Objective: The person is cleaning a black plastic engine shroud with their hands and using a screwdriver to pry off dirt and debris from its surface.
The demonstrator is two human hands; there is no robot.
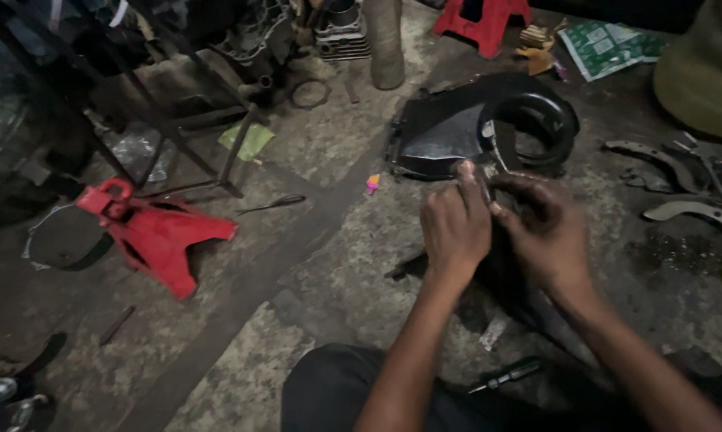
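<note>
We are crouched over a stained concrete floor (313, 152), with both hands brought together just in front of a black plastic cover (457, 128) that lies toward the far middle of the floor. Our left hand (455, 228) is curled, its fingers closed on a small dark part (489, 240) pinched between the two hands. Our right hand (546, 232) meets it from the other side, fingertips bent in and pressing on the same piece. The light is poor and the part is mostly hidden by our fingers, so we cannot tell exactly what it is.

To do this well, we judge it best to keep the piece low over the floor and close to the cover, hold it firm with one hand, and let the other do the fine work. Anything small that slips here would be hard to find in the grime.

A screwdriver (509, 374) lies near our knee at the near edge, and another slim tool (273, 204) lies further left. A red stand (157, 236) lies tipped over at the left. Curved brake shoes (657, 160) rest at the right edge, and a green packet (609, 48) sits at the far right.
</note>
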